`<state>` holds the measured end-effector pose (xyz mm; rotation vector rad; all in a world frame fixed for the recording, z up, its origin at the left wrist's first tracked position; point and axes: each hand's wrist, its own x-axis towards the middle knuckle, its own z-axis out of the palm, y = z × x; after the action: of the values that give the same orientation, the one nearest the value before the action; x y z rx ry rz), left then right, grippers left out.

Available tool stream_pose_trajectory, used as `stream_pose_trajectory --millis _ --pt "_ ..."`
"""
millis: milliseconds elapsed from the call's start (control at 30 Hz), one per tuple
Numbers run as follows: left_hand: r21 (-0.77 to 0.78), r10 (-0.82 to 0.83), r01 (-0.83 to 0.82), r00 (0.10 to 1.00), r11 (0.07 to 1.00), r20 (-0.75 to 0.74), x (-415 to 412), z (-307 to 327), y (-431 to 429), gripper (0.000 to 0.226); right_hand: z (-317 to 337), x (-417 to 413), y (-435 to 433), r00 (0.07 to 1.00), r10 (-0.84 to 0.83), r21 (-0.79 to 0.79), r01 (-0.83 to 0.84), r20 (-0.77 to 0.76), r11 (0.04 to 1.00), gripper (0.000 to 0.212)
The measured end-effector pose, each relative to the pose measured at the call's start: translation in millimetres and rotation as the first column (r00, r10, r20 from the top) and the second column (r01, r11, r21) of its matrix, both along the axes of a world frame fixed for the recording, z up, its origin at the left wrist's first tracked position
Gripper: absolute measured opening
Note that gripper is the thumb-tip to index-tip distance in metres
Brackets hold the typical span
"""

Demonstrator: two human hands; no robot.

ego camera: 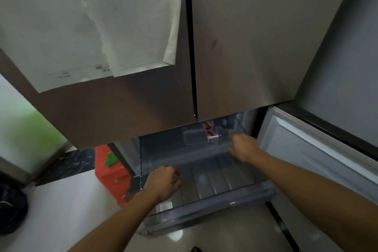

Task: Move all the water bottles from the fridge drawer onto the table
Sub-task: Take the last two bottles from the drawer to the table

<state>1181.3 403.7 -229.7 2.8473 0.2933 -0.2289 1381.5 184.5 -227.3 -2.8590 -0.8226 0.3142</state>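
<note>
A translucent grey fridge drawer (206,208) is pulled out under the closed upper doors. At its back lie clear water bottles with red labels (210,135), partly hidden by the door above. My right hand (243,147) reaches to the back right of the drawer, its blurred fingers spread at the end of the nearest bottle. My left hand (163,184) is in the front left corner, its fingers curled down over a clear water bottle (163,207) that lies there and is mostly hidden by hand and wrist.
The lower right fridge door (319,149) stands open on the right. A red box with a green patch (110,170) sits on the floor left of the drawer, and a dark bag (12,210) lies at the far left. Papers (92,26) hang on the upper left door.
</note>
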Motion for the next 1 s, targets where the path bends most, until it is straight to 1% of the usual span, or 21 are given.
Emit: stream_pose_trajectory --millis 67,133,267,333,400,500,567,600,667,700,767,867,933,1000 --pt "0.006 0.020 -0.021 1.000 1.000 0.015 10.9 -6.7 12.5 0.024 -16.8 25.0 17.0 1.000 -0.007 -0.007 0.007 -0.021 1.000 0.036" --pt "0.001 0.055 -0.055 0.998 0.998 0.016 17.6 -15.9 20.3 0.024 -36.3 48.7 31.7 0.999 -0.007 -0.015 0.006 -0.051 1.000 0.040" --pt "-0.021 0.100 -0.101 0.993 0.995 -0.066 11.4 -27.9 20.7 0.027 -63.8 79.9 51.5 0.994 -0.019 -0.041 0.015 -0.108 0.999 0.047" --pt "-0.038 0.129 -0.132 0.988 0.990 -0.079 5.2 -28.0 21.6 0.026 -68.7 88.9 58.0 0.992 0.016 -0.060 -0.023 -0.124 0.998 0.055" --pt "-0.036 0.166 -0.168 0.984 0.985 -0.060 0.1 -24.5 24.1 0.025 -74.7 95.7 63.3 0.989 0.078 -0.076 -0.088 -0.122 0.993 0.070" --pt "-0.041 0.249 -0.251 0.967 0.967 -0.046 -10.4 -21.0 23.4 0.023 -79.0 100.7 65.5 0.987 0.155 -0.135 -0.158 -0.036 0.978 0.077" --pt "-0.038 0.294 -0.297 0.954 0.954 -0.063 -17.7 -18.6 17.2 0.022 -74.5 99.2 62.4 0.986 0.167 -0.181 -0.167 -0.016 0.969 0.074" --pt "-0.035 0.313 -0.316 0.947 0.948 -0.073 -21.3 -17.8 13.7 0.021 -67.1 93.4 60.7 0.984 0.166 -0.183 -0.175 -0.060 0.967 0.069" --pt "-0.037 0.351 -0.355 0.933 0.934 -0.079 -28.1 -16.9 6.2 0.020 -63.2 78.8 56.7 0.963 0.171 -0.134 -0.201 -0.207 0.970 0.056" --pt "-0.044 0.368 -0.372 0.927 0.927 -0.079 -31.4 -16.2 2.5 0.020 -64.2 70.0 55.4 0.948 0.165 -0.092 -0.196 -0.272 0.976 0.053" --pt "-0.054 0.401 -0.405 0.913 0.913 -0.074 -36.5 -14.1 -4.3 0.021 -68.8 48.4 54.6 0.930 0.084 -0.065 -0.114 -0.357 0.991 0.058" --pt "-0.065 0.451 -0.454 0.891 0.889 -0.047 -41.9 -12.7 -13.7 0.021 -82.3 11.6 65.4 0.933 0.013 -0.053 -0.035 -0.359 0.998 0.074" --pt "-0.060 0.463 -0.466 0.885 0.883 -0.047 -44.7 -13.6 -20.2 0.022 -85.7 -9.5 75.1 0.937 0.003 -0.028 -0.014 -0.348 1.000 0.073" --pt "-0.050 0.468 -0.471 0.882 0.881 -0.062 -45.5 -14.7 -25.2 0.023 -87.7 -14.5 79.8 0.927 -0.011 -0.005 0.010 -0.374 1.000 0.068"
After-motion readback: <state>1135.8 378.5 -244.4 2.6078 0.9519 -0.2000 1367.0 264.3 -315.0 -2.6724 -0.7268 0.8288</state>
